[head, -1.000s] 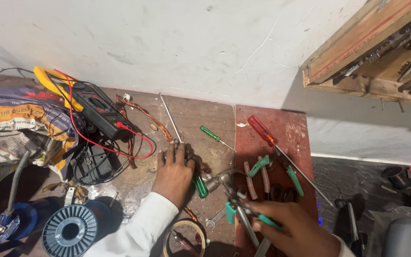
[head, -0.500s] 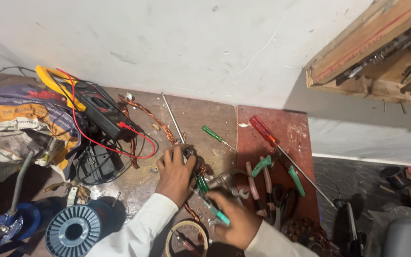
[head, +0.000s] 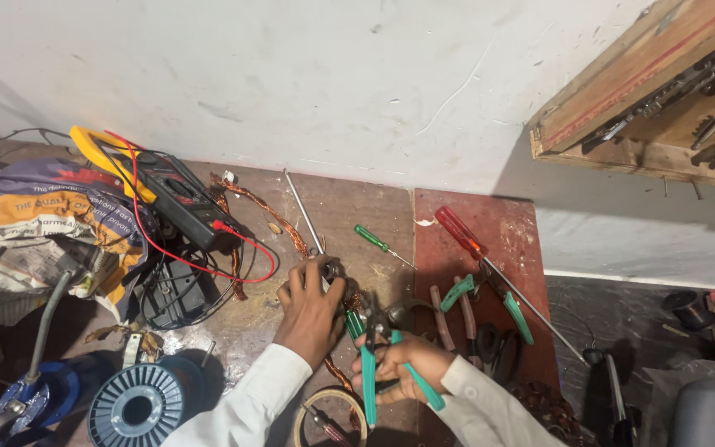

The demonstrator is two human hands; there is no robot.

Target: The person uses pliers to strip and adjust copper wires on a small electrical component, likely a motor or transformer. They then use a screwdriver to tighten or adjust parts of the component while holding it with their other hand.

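My left hand (head: 312, 308) rests on the brown workbench (head: 349, 215), fingers curled around a small dark metal part (head: 330, 269) with copper wire at it. My right hand (head: 411, 364) grips green-handled pliers (head: 370, 364) whose jaws point up toward that part, just right of my left hand. Both sleeves are white. What the jaws bite on is hidden between the hands.
A clamp meter (head: 179, 199) with red and black leads lies at left by a printed bag (head: 35, 223). A wire spool (head: 136, 406) sits at bottom left. Green screwdriver (head: 378, 244), red screwdriver (head: 465, 236) and more green pliers (head: 490, 302) lie right. A wooden tool rack (head: 664, 108) hangs upper right.
My right hand has carried the green pliers leftward from the red board to beside my left hand. The left hand has shifted slightly up the bench onto the small part.
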